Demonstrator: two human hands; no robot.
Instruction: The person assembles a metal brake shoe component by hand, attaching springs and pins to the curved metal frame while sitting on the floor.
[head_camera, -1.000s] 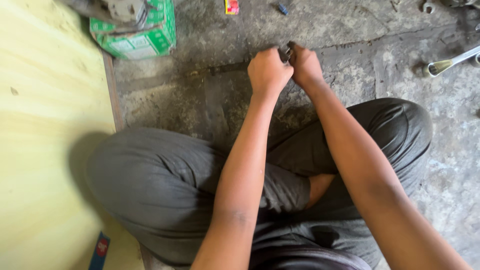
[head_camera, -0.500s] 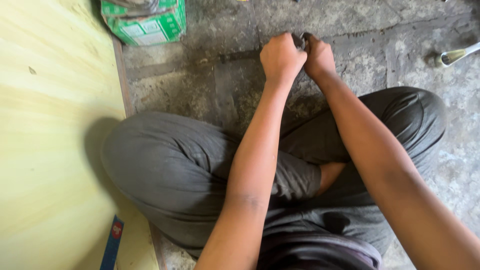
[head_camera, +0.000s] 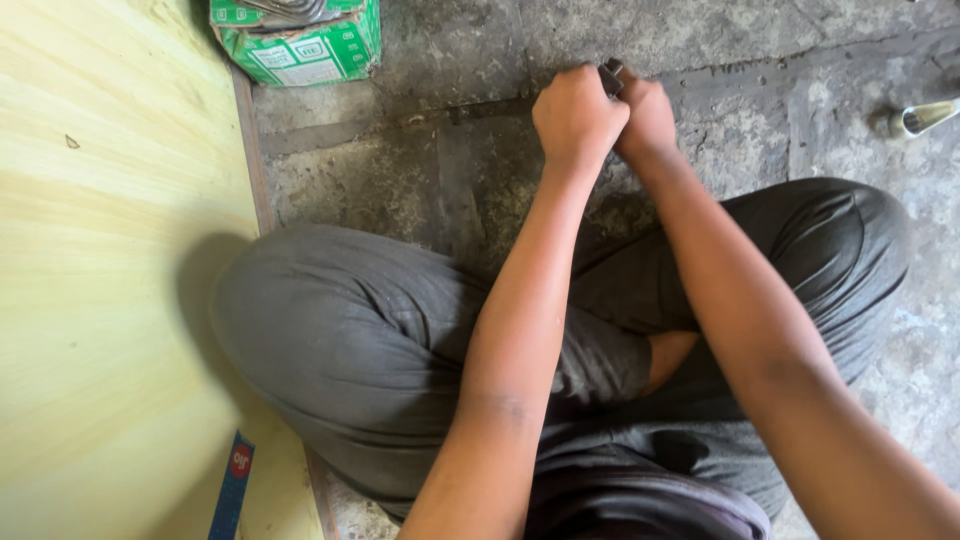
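Dark metal shows between the two fists at the upper middle of the head view: a small dark metal piece (head_camera: 611, 76), mostly hidden, so its exact kind cannot be told. It sits just above the concrete floor (head_camera: 450, 190), near a long dark strip (head_camera: 470, 108) that runs along the floor toward the left.

Left hand (head_camera: 578, 118) is closed into a fist, fingers pressed together around the near part of the metal piece. Right hand (head_camera: 648, 118) is also curled tight, touching the left hand, and its fingers pinch the same piece from the other side. Both arms reach forward over the crossed legs in grey trousers (head_camera: 370, 340).

At the upper left stands a green and white carton (head_camera: 300, 45). A pale yellow plywood sheet (head_camera: 100, 300) fills the left side of the frame, with a blue strip (head_camera: 232, 485) lying at its lower edge. At the upper right edge a shiny metal tube (head_camera: 925, 117) lies on the floor, well apart from the hands.

My judgement is that the metal piece is stiff, hard and small but rather dense, not fragile. It may be slippery if oily or dusty. Best hold seems to be a firm grip with both hands close together, near the part that shows.
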